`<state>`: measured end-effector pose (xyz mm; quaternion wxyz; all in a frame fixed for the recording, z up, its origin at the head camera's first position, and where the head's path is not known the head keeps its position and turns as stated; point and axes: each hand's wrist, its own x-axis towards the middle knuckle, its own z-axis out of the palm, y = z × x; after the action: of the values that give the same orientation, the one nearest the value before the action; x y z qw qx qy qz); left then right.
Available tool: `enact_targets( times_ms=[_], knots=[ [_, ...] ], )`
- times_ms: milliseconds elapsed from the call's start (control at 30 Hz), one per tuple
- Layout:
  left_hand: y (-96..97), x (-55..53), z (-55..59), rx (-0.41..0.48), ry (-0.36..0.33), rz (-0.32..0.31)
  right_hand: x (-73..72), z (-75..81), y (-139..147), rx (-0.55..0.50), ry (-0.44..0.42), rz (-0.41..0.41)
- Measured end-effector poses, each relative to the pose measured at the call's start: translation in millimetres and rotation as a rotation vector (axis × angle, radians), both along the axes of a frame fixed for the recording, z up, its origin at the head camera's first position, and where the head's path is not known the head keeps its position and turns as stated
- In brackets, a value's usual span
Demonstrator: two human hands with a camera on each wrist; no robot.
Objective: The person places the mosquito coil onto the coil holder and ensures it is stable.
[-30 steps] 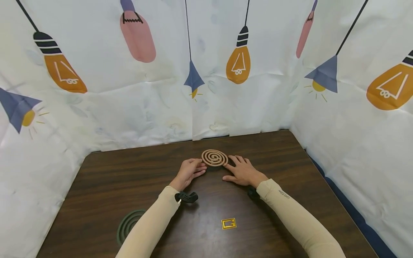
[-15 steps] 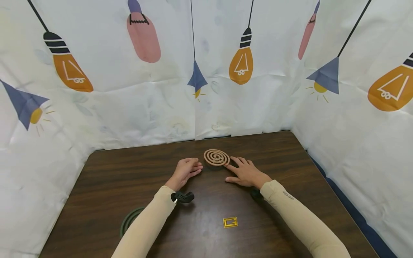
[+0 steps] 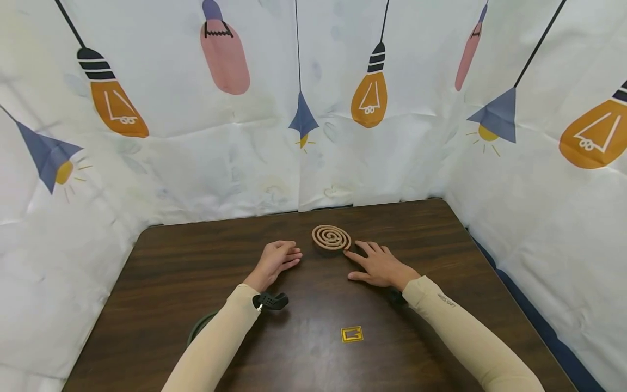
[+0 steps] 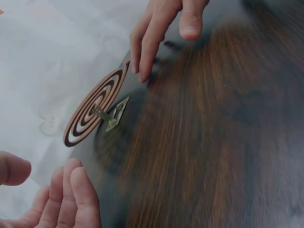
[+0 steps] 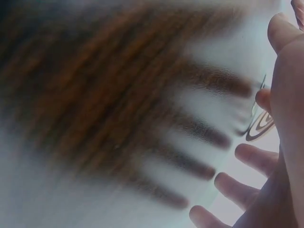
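A white cloth backdrop point(image 3: 196, 179) printed with hanging lamps and bulbs rises behind and at both sides of a dark wood-grain counter point(image 3: 313, 299). Two pale sleeves point(image 3: 213, 340) reach in from the near side. Of the hands, the left hand point(image 3: 276, 262) has relaxed, slightly bent fingers and holds nothing, left of the coil and apart from it. The right hand point(image 3: 382, 268) spreads its fingers, gripping nothing, the index tip at the coil's right edge; contact cannot be told. The tan coil point(image 3: 331, 237) sits near the far edge, raised on a small metal stand point(image 4: 112, 122). A green coil point(image 3: 197, 327) lies partly hidden by the left sleeve. Nearest the person's middle, a gold rectangular plate point(image 3: 352, 340) lies flat.
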<state>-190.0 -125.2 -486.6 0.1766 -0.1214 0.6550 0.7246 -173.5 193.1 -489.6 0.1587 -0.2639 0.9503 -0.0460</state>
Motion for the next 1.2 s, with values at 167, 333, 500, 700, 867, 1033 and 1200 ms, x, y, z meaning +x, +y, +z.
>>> enact_targets(
  times_ms=[167,333,500,700,867,1033,1200],
  knots=[
    [-8.6,4.6,0.3,-0.028,0.011,-0.005,5.1,0.0,2.0,-0.007,0.002,-0.003],
    [-13.8,13.9,0.3,-0.054,0.025,-0.028,13.5,-3.7,4.3,-0.027,0.011,0.012],
    [-17.7,22.8,5.1,-0.094,0.040,-0.072,22.0,-1.3,3.7,-0.077,0.006,0.028],
    [-30.5,28.5,12.7,-0.158,0.074,-0.108,26.9,5.3,3.4,-0.107,0.014,0.067],
    [-39.1,33.0,17.0,-0.204,0.094,-0.138,33.0,6.5,10.0,-0.092,0.019,0.079],
    [-47.1,38.3,21.5,-0.239,0.105,-0.145,40.0,8.4,16.3,-0.104,0.005,0.080],
    [-54.9,46.3,22.4,-0.267,0.102,-0.149,47.5,5.3,21.9,-0.105,0.011,0.092]
  ],
)
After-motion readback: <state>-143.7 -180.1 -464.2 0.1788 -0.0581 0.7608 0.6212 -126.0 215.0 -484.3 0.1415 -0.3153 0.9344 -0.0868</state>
